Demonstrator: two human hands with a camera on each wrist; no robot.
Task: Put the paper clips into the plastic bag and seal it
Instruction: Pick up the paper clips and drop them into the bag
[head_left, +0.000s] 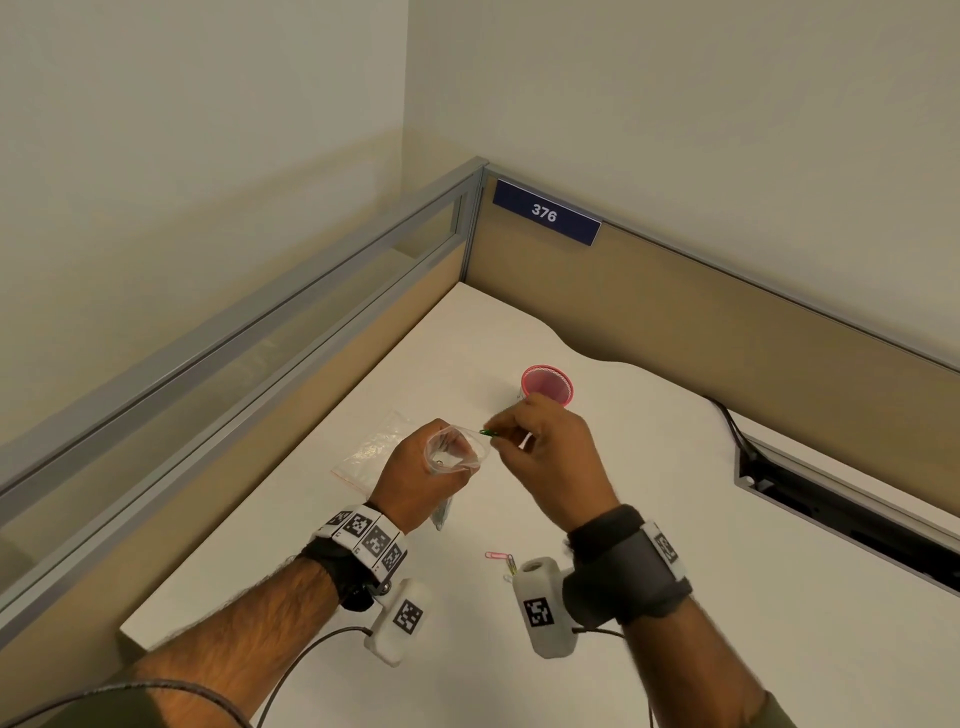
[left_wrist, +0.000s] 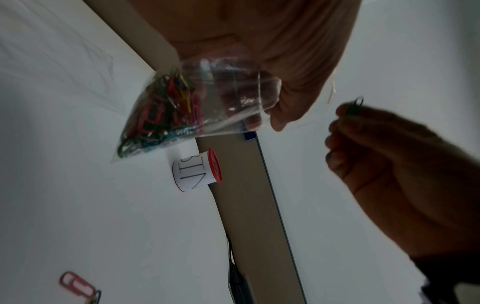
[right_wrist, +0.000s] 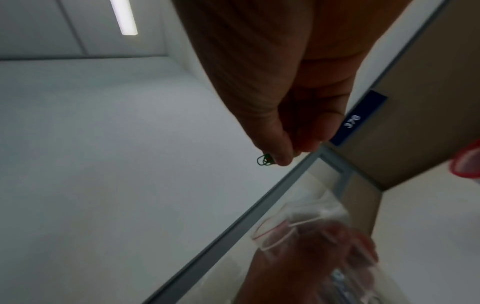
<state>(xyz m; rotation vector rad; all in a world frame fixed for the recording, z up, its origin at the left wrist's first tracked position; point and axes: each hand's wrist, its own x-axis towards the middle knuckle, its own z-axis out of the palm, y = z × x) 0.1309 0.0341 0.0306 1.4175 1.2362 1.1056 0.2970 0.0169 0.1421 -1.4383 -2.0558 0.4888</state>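
Overhead, the left hand (head_left: 415, 480) is gripping a clear plastic zip bag (head_left: 451, 456) with its mouth held open, while the right hand (head_left: 550, 457) is pinching a small green wire paper clip (head_left: 488, 433) just beside the rim; a few loose coloured clips (head_left: 503, 561) are lying on the white desk (head_left: 675, 519) near the right wrist, so loading appears well along but unfinished. From the left wrist, the bag is showing a mass of mixed-colour clips (left_wrist: 166, 111) already inside, above a red-rimmed cup labelled "BIN" (left_wrist: 198, 171). From the right wrist, thumb and fingertip (right_wrist: 281, 152) are pressing the green clip, and the next move likely calls for carrying it over the mouth and releasing.
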